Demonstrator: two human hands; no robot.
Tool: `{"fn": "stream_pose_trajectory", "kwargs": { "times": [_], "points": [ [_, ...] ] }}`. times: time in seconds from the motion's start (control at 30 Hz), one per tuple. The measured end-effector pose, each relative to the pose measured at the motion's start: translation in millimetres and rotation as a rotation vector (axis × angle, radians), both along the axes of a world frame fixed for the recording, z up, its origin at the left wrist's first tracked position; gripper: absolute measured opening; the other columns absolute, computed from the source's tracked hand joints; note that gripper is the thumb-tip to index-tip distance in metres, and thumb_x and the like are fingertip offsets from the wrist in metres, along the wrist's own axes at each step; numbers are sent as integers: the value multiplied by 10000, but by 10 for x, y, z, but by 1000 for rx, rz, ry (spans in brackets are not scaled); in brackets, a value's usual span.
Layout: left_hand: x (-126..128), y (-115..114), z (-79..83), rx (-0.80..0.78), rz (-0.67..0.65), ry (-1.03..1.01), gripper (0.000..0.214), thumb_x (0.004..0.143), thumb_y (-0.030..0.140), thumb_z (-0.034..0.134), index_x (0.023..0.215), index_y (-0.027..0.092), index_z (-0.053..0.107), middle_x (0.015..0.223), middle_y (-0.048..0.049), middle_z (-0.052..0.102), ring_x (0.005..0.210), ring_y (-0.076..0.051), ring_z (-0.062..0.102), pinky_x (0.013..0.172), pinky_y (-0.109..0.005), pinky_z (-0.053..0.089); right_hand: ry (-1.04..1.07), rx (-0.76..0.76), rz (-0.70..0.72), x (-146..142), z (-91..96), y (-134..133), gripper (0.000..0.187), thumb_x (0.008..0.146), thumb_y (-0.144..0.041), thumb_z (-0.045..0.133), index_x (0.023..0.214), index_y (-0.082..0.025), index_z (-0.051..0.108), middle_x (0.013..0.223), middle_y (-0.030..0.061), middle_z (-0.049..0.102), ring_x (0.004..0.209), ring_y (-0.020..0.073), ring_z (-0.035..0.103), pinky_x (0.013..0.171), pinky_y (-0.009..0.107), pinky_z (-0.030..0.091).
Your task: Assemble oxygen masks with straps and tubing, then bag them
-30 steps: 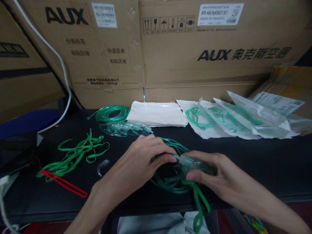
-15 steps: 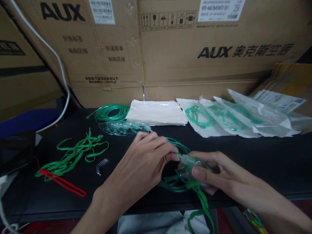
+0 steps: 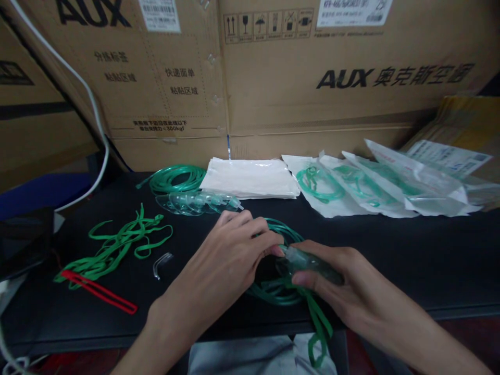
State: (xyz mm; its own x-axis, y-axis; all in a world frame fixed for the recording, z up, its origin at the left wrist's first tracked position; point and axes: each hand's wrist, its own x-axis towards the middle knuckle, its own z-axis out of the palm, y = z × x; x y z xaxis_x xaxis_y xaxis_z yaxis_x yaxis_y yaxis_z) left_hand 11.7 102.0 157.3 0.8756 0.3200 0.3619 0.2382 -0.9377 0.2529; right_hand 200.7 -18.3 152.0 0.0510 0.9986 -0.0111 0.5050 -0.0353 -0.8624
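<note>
My right hand (image 3: 344, 273) is wrapped round a clear oxygen mask (image 3: 299, 261), thumb across its near side. A green elastic strap (image 3: 319, 317) hangs from the mask over the table's front edge. With thumb and fingers pinched, my left hand (image 3: 240, 250) grips the end of the green tubing at the mask's connector. Whether the tube is fully on the connector is hidden by my fingers. Below both hands lies the rest of the green oxygen tubing (image 3: 273, 298) in a loose coil on the black table.
Green straps (image 3: 117, 250), a red band (image 3: 99, 292) and small clear-and-metal strips (image 3: 161, 264) lie left. Behind are coiled tubing (image 3: 177, 178), several clear masks (image 3: 195, 202) and white pouches (image 3: 250, 177). Packed pouches (image 3: 324, 205) line the right, before a large cardboard box (image 3: 273, 104).
My right hand has shifted slightly left with the mask, which has turned in its grip. The hanging strap has swung. My left hand keeps its pinch almost in place.
</note>
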Motion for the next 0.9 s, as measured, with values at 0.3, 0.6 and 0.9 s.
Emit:
{"fn": "stream_pose_trajectory", "kwargs": {
  "times": [0.3, 0.6, 0.9],
  "points": [
    [-29, -12, 67, 60, -43, -105, 265, 1012, 41, 495, 1097, 248, 638, 1018, 9, 682, 924, -197, 525, 830, -369, 359, 736, -325, 87, 84, -18, 61, 441, 793, -550, 813, 941, -138, 755, 685, -18, 526, 523, 72, 406, 450, 192, 358],
    [-7, -3, 53, 15, 6, -128, 80, 1042, 177, 525, 1033, 219, 592, 976, 7, 651, 910, -198, 539, 863, -370, 366, 696, -278, 101, 81, -9, 86, 400, 821, -507, 806, 950, -132, 762, 680, -19, 504, 551, 82, 411, 462, 190, 362],
    [6, -72, 77, 29, -17, -52, 242, 1015, 38, 444, 1047, 213, 608, 987, 5, 633, 895, -199, 508, 849, -373, 364, 614, -284, 77, 64, 70, 22, 502, 783, -639, 780, 886, -149, 739, 675, -22, 464, 582, 108, 401, 496, 228, 351]
  ]
}}
